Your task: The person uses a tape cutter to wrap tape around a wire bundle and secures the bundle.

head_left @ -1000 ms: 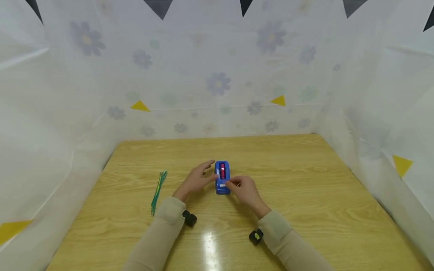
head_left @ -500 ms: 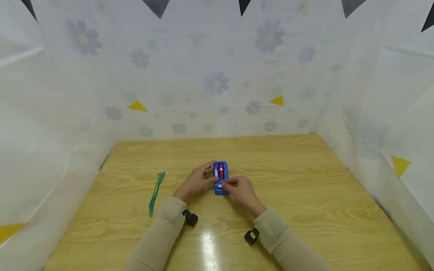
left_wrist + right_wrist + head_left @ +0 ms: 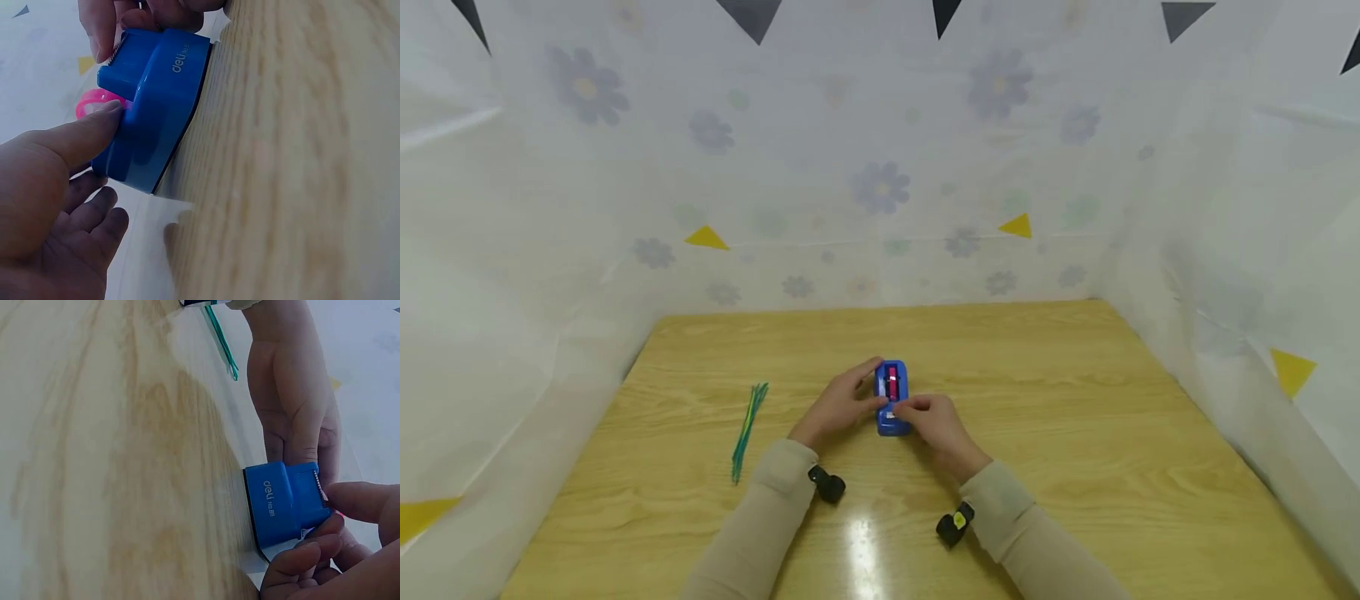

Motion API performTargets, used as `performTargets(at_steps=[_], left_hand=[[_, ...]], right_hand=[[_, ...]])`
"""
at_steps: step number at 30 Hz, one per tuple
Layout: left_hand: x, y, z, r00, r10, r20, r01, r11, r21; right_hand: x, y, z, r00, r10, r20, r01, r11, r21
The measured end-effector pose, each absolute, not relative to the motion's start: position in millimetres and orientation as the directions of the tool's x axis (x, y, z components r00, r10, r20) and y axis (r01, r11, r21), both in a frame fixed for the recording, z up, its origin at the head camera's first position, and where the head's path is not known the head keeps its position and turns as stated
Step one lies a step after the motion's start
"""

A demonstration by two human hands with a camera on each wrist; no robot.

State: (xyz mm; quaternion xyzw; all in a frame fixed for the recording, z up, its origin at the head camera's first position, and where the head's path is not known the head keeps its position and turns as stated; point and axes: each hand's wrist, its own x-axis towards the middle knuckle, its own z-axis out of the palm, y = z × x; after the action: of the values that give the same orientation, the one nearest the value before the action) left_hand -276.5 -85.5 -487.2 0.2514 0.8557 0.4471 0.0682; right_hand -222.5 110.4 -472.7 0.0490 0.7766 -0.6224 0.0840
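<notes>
A blue tape dispenser [image 3: 892, 426] with a pink core [image 3: 892, 385] in its well stands upright on the wooden table. My left hand [image 3: 837, 410] holds its left side, thumb by the core and index finger at the far corner. In the left wrist view the thumb lies against the dispenser [image 3: 172, 94] beside the pink core [image 3: 94, 103]; other fingers are partly hidden behind it. My right hand [image 3: 942, 429] has thumb and index finger together at the toothed cutter [image 3: 320, 485], pinching the tape's end, which is clear and hardly visible.
A thin bundle of green and yellow strips [image 3: 748, 433], like twist ties, lies on the table [image 3: 1075, 417] left of my left hand. White flowered sheets [image 3: 805, 150] enclose the back and sides. Black wrist cameras [image 3: 827, 485] sit at both cuffs.
My left index finger and thumb have come in against the dispenser's side. The right fingertips have shifted slightly left over its near end. The dispenser stays in about the same place.
</notes>
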Motion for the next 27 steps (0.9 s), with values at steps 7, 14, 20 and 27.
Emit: performTargets(at_steps=[7,14,20,27], left_hand=[[-277.4,-83.3,-486.8,-0.872,0.481,0.096,0.352,0.478,0.805],[-279.1,-81.6,-485.1,-0.880,0.467,0.082,0.335,0.489,0.805],[-276.8,-80.1,-481.3,-0.882,0.464,0.084,0.338,0.496,0.800],[-277.7,-80.2,-477.3,-0.888,0.455,0.066,0.321,0.512,0.796]], right_hand=[[-223.7,107.7,-471.0,-0.969,0.018,-0.248,0.249,0.112,-0.962],[-222.7,105.1,-467.8,-0.961,0.034,-0.275,0.276,0.051,-0.960],[-220.6,107.8,-462.0,-0.959,0.024,-0.282,0.282,0.018,-0.959],[-219.7,108.4,-460.8,-0.962,0.031,-0.270,0.272,0.073,-0.960]])
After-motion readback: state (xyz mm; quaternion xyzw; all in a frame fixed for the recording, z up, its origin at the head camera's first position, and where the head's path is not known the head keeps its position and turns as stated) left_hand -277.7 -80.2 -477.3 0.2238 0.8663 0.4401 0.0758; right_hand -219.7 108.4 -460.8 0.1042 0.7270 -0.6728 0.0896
